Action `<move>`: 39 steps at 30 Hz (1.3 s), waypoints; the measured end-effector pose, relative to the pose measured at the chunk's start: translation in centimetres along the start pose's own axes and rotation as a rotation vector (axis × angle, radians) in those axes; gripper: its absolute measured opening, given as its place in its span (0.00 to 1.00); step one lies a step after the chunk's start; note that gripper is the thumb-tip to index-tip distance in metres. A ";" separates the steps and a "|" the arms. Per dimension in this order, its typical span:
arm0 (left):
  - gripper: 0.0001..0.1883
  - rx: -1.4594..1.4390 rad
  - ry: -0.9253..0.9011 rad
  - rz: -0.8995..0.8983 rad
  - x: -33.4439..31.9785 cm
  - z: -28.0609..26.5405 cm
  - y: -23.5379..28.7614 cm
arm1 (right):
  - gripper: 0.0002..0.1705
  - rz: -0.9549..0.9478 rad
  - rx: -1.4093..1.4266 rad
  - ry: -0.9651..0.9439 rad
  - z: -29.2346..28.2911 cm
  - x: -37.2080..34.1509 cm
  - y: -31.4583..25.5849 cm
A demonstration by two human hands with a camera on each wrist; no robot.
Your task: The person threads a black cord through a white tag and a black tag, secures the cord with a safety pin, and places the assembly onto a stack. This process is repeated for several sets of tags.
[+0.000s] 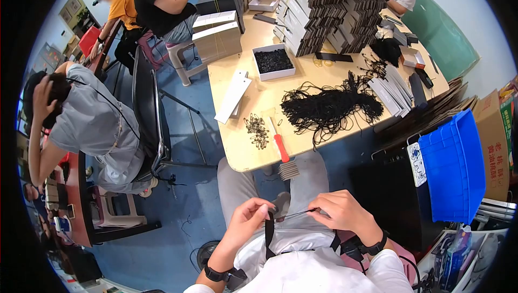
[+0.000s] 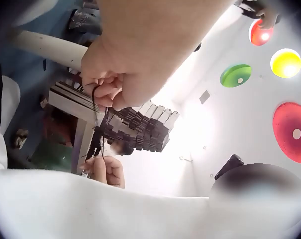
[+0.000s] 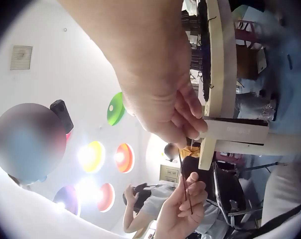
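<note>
A thin black cord (image 1: 294, 215) is stretched between the two hands above the lap. My left hand (image 1: 249, 223) pinches one end, with thumb and index finger together. The other end is pinched by my right hand (image 1: 342, 213). In the left wrist view the cord (image 2: 95, 99) runs down from the left hand (image 2: 110, 82) toward the right hand (image 2: 107, 171). The right wrist view has the doubled cord (image 3: 184, 181) between the right hand (image 3: 173, 112) and the left hand (image 3: 183, 209). Whether anything small sits within the fingertips cannot be told.
On the table (image 1: 237, 147) lie a black cord pile (image 1: 329, 104), safety pins (image 1: 257, 131), white tags (image 1: 233, 96), a box of black pieces (image 1: 273, 62), a red-handled brush (image 1: 280, 147) over the edge, and tall card stacks (image 1: 324, 12). A blue crate (image 1: 453, 166) stands right.
</note>
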State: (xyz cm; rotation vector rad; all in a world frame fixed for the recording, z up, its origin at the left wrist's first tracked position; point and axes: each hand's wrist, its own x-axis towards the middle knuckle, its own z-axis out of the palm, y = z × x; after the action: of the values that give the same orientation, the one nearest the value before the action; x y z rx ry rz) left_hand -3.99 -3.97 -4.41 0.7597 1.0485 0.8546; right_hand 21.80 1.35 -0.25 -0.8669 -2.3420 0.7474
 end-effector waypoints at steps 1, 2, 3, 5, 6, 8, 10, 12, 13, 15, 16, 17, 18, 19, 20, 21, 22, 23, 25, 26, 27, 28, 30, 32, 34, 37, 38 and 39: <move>0.09 -0.009 0.018 0.000 -0.1 -0.1 0.2 | 0.10 0.002 0.000 0.001 -0.1 -0.1 0.0; 0.10 -0.019 0.036 0.000 -0.3 -0.3 0.5 | 0.09 -0.006 0.007 -0.010 -0.2 -0.2 0.0; 0.10 -0.019 0.036 -0.002 -0.4 -0.4 0.8 | 0.09 -0.014 0.013 -0.021 -0.3 -0.2 0.1; 0.10 -0.035 0.006 0.016 -0.6 -0.6 1.4 | 0.08 -0.015 0.042 -0.032 -0.1 -0.4 0.3; 0.10 -0.035 0.006 0.015 -0.8 -0.5 1.6 | 0.07 -0.018 0.069 -0.042 0.0 -0.6 0.3; 0.10 0.194 0.023 0.183 -1.0 -0.3 2.0 | 0.07 -0.018 0.095 -0.065 0.1 -0.8 0.4; 0.10 0.396 0.027 0.199 -1.3 -0.2 2.9 | 0.06 -0.018 0.122 -0.089 0.2 -0.9 0.4; 0.10 0.599 0.032 0.215 -1.3 -0.1 3.3 | 0.06 -0.018 0.127 -0.122 0.1 -0.9 0.4; 0.10 0.752 0.035 0.321 -1.3 0.0 3.4 | 0.06 -0.019 0.127 -0.121 0.2 -1.0 0.5; 0.10 0.906 0.040 0.429 -1.2 0.1 3.3 | 0.05 -0.010 0.125 -0.158 0.4 -1.2 0.5; 0.10 0.948 0.051 0.515 -1.1 0.0 3.0 | 0.05 -0.011 0.125 -0.158 0.4 -1.3 0.6; 0.10 0.988 0.062 0.600 -1.1 -0.1 2.8 | 0.05 -0.011 0.132 -0.167 0.4 -1.4 0.6; 0.10 0.989 0.061 0.601 -1.3 -0.1 2.8 | 0.05 -0.011 0.138 -0.177 0.4 -1.5 0.7; 0.10 0.933 0.067 0.503 -1.5 -0.4 2.9 | 0.05 -0.010 0.138 -0.175 0.3 -1.6 0.6; 0.10 0.878 0.073 0.407 -1.6 -0.6 3.0 | 0.05 0.002 0.162 -0.154 0.2 -1.6 0.5; 0.10 0.879 0.073 0.407 -1.4 -0.7 2.8 | 0.05 0.013 0.186 -0.133 0.1 -1.5 0.5; 0.10 0.679 0.086 0.346 -1.1 -0.9 2.6 | 0.05 0.013 0.187 -0.132 0.0 -1.5 0.6; 0.10 0.481 0.099 0.283 -0.9 -1.0 2.5 | 0.07 0.026 0.204 -0.112 -0.2 -1.4 0.8; 0.10 0.274 0.040 0.248 -0.9 -0.3 2.8 | 0.09 0.044 0.222 -0.094 -0.5 -1.3 0.6; 0.10 0.172 -0.018 0.264 -0.8 0.0 2.6 | 0.11 0.117 0.353 -0.063 -0.7 -1.0 0.0; 0.10 0.072 -0.075 0.281 -0.8 0.1 2.6 | 0.13 0.189 0.483 -0.031 -0.8 -0.8 -0.4; 0.10 0.072 -0.074 0.282 -0.8 0.0 2.5 | 0.13 0.188 0.484 -0.031 -1.0 -0.7 -0.4; 0.10 0.024 -0.091 0.215 -0.9 0.0 2.3 | 0.16 0.176 0.490 -0.076 -1.2 -0.7 -0.5; 0.10 -0.028 -0.090 0.200 -0.8 -0.2 1.9 | 0.15 0.185 0.489 -0.066 -1.2 -0.8 -0.4; 0.10 -0.080 -0.086 0.186 -0.7 -0.3 1.6 | 0.15 0.193 0.489 -0.059 -1.2 -0.9 -0.4; 0.10 -0.112 -0.077 0.201 -0.4 -0.3 1.6 | 0.15 0.180 0.441 -0.030 -1.0 -1.0 0.1; 0.10 -0.107 -0.085 0.219 -0.1 0.0 1.7 | 0.13 0.146 0.366 -0.029 -1.1 -1.1 0.6; 0.11 -0.101 -0.091 0.238 0.3 0.3 1.8 | 0.12 0.112 0.292 -0.028 -1.0 -1.2 1.1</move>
State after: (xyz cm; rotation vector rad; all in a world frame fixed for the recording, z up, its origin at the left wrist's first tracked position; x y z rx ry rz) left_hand -4.01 -2.91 -2.84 0.8408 0.8376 1.0584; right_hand 23.71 1.53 -0.62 -0.8662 -2.1488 1.1211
